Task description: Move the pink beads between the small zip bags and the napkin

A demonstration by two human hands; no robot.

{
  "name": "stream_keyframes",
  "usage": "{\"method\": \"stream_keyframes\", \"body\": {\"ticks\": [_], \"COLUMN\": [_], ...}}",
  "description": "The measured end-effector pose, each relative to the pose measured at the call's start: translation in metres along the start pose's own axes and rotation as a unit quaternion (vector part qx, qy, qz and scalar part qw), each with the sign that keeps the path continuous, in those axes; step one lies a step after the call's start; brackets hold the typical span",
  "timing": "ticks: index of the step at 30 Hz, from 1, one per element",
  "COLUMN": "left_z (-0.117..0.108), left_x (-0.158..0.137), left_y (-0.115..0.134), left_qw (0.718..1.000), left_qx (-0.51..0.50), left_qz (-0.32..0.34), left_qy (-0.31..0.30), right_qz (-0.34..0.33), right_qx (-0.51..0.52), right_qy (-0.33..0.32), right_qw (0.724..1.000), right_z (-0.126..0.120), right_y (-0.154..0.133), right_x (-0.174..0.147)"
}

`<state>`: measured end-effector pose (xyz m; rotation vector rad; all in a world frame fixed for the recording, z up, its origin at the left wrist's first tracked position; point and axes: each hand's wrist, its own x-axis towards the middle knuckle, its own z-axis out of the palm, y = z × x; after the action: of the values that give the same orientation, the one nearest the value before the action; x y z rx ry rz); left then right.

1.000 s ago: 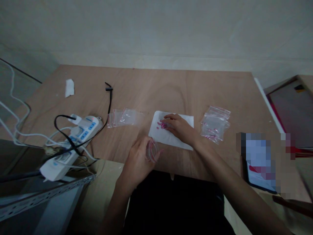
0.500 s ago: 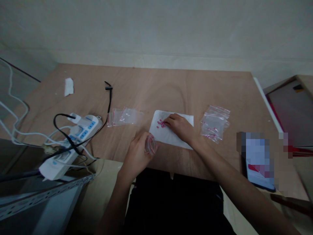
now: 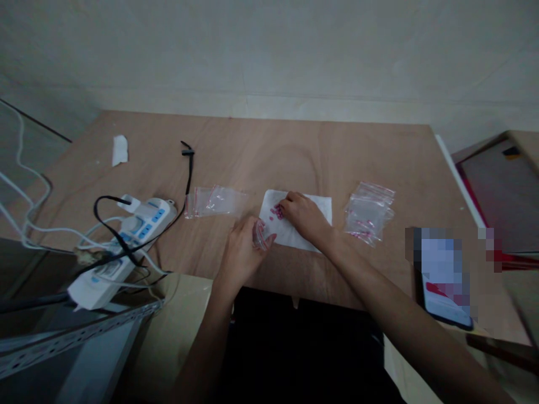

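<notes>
My left hand [image 3: 242,247] is closed around a small clear zip bag [image 3: 259,233] with red lines along its mouth, held just left of a white paper sheet [image 3: 290,233]. Several small pink-red pieces [image 3: 275,211] lie on the left part of that sheet; their exact kind is too small to tell. My right hand [image 3: 301,213] reaches over the sheet, its fingers bent together at the pieces. Whatever sits between those fingertips is hidden. Flat clear zip bags [image 3: 214,201] lie to the left, and more zip bags [image 3: 368,213] with pink-red bits inside are stacked at the right.
A white power strip [image 3: 138,235] with tangled cords stands at the table's left edge. Behind it are a black cable [image 3: 189,168] and a white scrap [image 3: 120,150]. A phone [image 3: 446,286], partly blurred out, lies at the right. A wall borders the back of the table.
My left hand has risen slightly with the zip bag, toward the sheet, and the bag is tilted more. My right hand has shifted a little left and away from me, still at the pieces.
</notes>
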<state>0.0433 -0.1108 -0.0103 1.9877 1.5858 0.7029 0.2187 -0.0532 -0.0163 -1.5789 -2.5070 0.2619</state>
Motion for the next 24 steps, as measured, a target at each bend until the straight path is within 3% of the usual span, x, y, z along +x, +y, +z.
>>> {"method": "stream_keyframes", "body": {"ticks": [4, 7, 10, 16, 19, 21, 24], "left_z": [0.003, 0.007, 0.013, 0.026, 0.026, 0.021, 0.010], "left_x": [0.000, -0.001, -0.001, -0.002, -0.005, -0.009, -0.017], "left_y": [0.002, 0.007, 0.016, 0.028, 0.026, 0.026, 0.030], "left_qw": [0.999, 0.996, 0.989, 0.979, 0.972, 0.970, 0.965], "left_qx": [-0.017, -0.060, -0.128, -0.189, -0.216, -0.227, -0.256], "left_qz": [0.002, 0.010, 0.033, 0.037, 0.054, 0.063, 0.063], "left_qy": [0.041, 0.069, 0.061, 0.070, 0.073, 0.056, 0.006], "right_qz": [0.032, 0.034, 0.005, -0.016, -0.064, -0.089, -0.042], "right_qx": [0.049, 0.199, 0.302, 0.254, 0.249, 0.255, 0.265], "right_qy": [0.032, 0.079, 0.062, -0.026, -0.044, -0.042, 0.005], "right_qw": [0.998, 0.976, 0.951, 0.967, 0.965, 0.962, 0.963], "right_z": [-0.017, -0.041, -0.061, -0.072, -0.075, -0.076, -0.074], "right_y": [-0.008, -0.023, -0.039, -0.048, -0.042, -0.037, -0.028], "right_x": [-0.012, -0.029, -0.044, -0.051, -0.057, -0.063, -0.072]}}
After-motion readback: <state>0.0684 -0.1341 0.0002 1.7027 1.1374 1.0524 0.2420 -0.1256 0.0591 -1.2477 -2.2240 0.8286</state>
